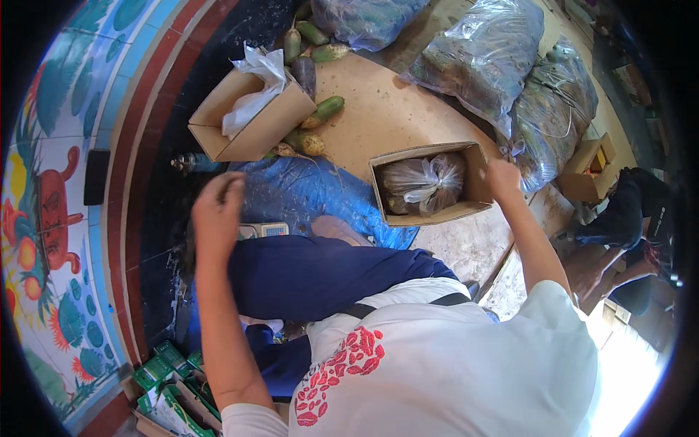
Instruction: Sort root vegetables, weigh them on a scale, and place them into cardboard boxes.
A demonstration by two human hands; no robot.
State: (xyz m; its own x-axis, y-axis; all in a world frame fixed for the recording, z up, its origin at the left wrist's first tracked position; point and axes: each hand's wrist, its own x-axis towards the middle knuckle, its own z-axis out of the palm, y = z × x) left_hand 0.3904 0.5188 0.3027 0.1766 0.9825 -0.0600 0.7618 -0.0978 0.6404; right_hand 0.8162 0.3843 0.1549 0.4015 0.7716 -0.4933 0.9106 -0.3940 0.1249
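Nearest, the left hand (218,211) is being held half-curled, seemingly empty. The side of an open carton (476,188) is apparently being gripped by the right hand (502,180), its fingertips being partly hidden. Inside, a knotted bag (424,183) is being contained, contents obscured: tying seems done, closing undone. Beyond, a second carton (269,130) is being occupied by pale plastic (245,113), its depths being concealed; loose vegetables (329,109) are being left outside.

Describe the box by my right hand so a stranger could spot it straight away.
Find the blue sheet. At its right end, by the right hand, stands an open cardboard box. Unlike the upper-left box with white plastic, it holds a knotted clear bag.
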